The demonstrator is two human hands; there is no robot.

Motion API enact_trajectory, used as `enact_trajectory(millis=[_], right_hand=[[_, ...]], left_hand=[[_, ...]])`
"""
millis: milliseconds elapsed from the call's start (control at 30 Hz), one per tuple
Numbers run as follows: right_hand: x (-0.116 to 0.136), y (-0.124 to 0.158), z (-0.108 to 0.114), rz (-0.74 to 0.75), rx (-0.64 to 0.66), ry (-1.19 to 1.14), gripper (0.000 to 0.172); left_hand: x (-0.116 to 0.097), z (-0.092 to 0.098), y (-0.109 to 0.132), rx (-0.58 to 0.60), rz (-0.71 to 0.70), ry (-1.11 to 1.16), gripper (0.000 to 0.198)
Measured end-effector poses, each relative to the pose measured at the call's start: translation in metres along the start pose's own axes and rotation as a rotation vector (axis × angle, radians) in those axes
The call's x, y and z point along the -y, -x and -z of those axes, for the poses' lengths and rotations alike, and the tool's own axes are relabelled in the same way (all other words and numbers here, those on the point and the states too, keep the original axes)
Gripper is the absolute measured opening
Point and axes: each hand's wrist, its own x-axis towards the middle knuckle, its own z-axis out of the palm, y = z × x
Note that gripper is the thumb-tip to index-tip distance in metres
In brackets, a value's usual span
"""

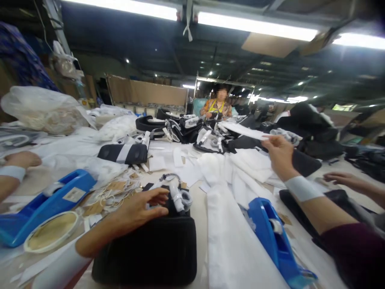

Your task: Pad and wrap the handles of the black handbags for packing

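My left hand lies with its fingers stretched out on a black padded piece near the table's front edge. Its fingertips touch a bundle of white straps and buckles at the piece's far end. My right hand is raised over the middle of the table, with a white band round the wrist. It pinches the end of a long white strip that reaches away to the left.
Two blue tape dispensers flank the black piece; a tape roll lies front left. White cloth runs down the middle. Black-and-white strapped pieces pile up behind. Other people's hands reach in; a person sits opposite.
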Motion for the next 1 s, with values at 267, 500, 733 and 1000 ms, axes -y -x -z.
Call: enact_trajectory(millis=[267, 500, 733, 1000], right_hand=[[0.127, 0.176, -0.005, 0.138, 0.435, -0.321, 0.013], [0.160, 0.244, 0.043, 0.174, 0.702, -0.288, 0.026], [0.138, 0.173, 0.049, -0.323, 0.695, -0.297, 0.050], [0.131, 0.203, 0.026, -0.591, 1.011, -0.588, 0.042]], left_hand=[[-0.026, -0.020, -0.018, -0.173, -0.034, 0.965, 0.068], [-0.038, -0.033, 0.023, -0.590, -0.015, 1.009, 0.046], [-0.023, -0.040, 0.063, -0.310, 0.034, 0.870, 0.051], [-0.007, -0.037, 0.058, -0.209, 0.041, 0.751, 0.046]])
